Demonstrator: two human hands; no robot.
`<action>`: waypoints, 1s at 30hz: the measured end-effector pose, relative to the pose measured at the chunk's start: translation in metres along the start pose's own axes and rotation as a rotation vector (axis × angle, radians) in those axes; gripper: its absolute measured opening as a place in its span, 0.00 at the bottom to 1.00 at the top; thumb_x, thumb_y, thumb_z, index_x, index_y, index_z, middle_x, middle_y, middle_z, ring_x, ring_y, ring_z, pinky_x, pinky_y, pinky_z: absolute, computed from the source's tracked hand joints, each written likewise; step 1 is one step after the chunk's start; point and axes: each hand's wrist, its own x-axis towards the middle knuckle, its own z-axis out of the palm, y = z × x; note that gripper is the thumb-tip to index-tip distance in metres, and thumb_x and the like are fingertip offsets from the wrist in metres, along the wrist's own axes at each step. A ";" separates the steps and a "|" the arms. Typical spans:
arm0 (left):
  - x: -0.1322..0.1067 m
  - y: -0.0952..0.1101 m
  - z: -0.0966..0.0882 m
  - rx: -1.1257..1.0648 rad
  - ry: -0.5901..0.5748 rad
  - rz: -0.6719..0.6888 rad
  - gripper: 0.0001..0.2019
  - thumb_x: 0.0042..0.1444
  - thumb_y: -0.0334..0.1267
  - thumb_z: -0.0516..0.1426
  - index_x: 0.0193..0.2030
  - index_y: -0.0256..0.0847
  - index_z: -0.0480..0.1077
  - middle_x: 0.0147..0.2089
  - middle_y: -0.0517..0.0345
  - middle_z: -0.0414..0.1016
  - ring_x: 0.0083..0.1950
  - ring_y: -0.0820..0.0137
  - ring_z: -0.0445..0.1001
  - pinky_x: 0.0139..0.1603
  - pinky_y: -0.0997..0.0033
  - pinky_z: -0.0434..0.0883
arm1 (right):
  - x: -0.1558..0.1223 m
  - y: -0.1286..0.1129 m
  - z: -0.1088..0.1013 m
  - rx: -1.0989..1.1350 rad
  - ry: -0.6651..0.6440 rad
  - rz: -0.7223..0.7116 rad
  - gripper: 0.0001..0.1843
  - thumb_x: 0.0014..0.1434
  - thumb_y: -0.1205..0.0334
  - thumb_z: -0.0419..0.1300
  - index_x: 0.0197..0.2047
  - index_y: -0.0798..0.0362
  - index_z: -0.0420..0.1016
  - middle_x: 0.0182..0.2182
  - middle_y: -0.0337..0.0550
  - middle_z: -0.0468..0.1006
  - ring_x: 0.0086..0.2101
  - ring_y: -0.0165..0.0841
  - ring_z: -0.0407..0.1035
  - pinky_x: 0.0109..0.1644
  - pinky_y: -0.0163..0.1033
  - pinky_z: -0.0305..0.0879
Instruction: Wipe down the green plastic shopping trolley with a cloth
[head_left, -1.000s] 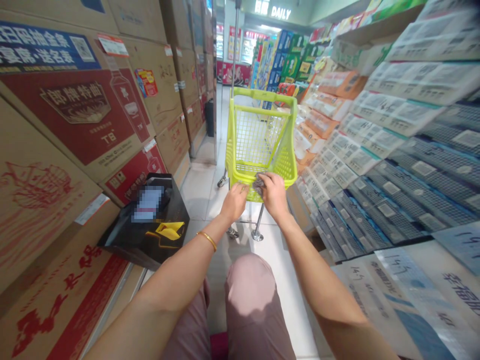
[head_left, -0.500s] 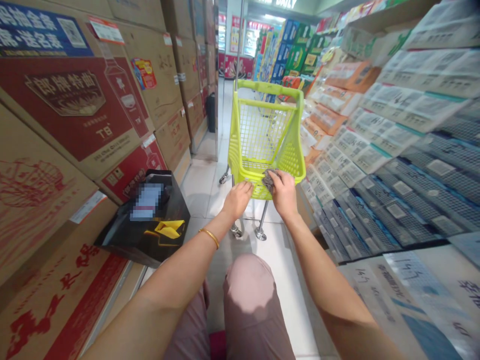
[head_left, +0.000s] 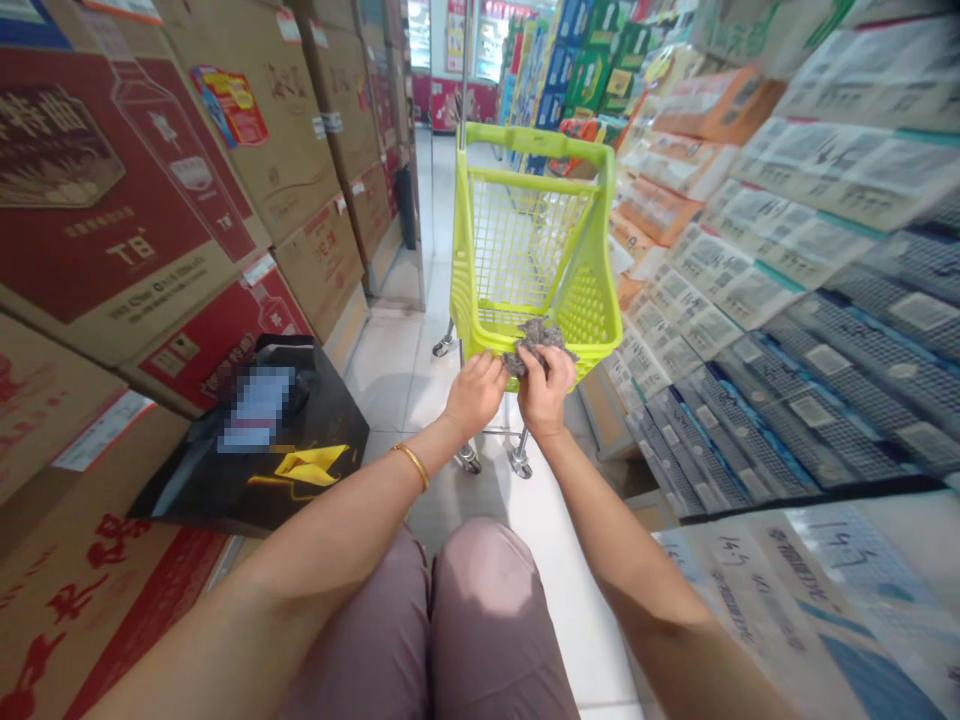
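A lime-green shopping cart (head_left: 609,250) with a mesh basket and metal legs on casters stands in front of my knees. My right hand (head_left: 546,385) is closed on a crumpled grey cloth (head_left: 541,334), pressed to the near rim of the basket. Just left of it, my left hand (head_left: 478,390), with a gold bangle at the wrist, has its fingers curled over the same rim beside the cloth. The two hands are close together, and the left fingertips are partly hidden.
Stacked cardboard cartons (head_left: 307,150) wall the left side. A black box (head_left: 322,400) with a yellow mark sits low by them. Packaged goods (head_left: 795,370) slope down on the right, close to my right arm. Pale floor tiles (head_left: 386,375) run along the aisle.
My right hand has moved left along the rim with the cloth, nearer my left hand. More of the cloth shows. The view has shifted, and both my knees are now visible together.
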 end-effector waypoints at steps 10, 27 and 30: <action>-0.009 -0.016 0.023 -0.095 0.173 -0.043 0.13 0.64 0.31 0.49 0.50 0.36 0.71 0.47 0.48 0.77 0.55 0.61 0.70 0.54 0.58 0.69 | -0.051 0.013 0.022 -0.015 -0.206 -0.070 0.13 0.61 0.66 0.55 0.41 0.42 0.78 0.38 0.42 0.74 0.42 0.32 0.61 0.50 0.40 0.57; -0.008 -0.013 0.026 -0.162 0.240 -0.122 0.12 0.65 0.34 0.48 0.44 0.39 0.73 0.43 0.51 0.78 0.53 0.65 0.71 0.52 0.61 0.69 | 0.015 0.000 0.002 0.059 -0.096 0.062 0.15 0.64 0.60 0.49 0.47 0.45 0.76 0.38 0.44 0.69 0.43 0.35 0.63 0.52 0.44 0.59; -0.009 -0.015 0.025 -0.139 0.266 -0.128 0.13 0.65 0.33 0.48 0.41 0.38 0.74 0.42 0.51 0.78 0.53 0.64 0.72 0.52 0.62 0.70 | 0.017 -0.003 0.004 0.031 -0.151 -0.006 0.14 0.64 0.61 0.51 0.45 0.45 0.77 0.42 0.46 0.71 0.45 0.36 0.62 0.53 0.44 0.59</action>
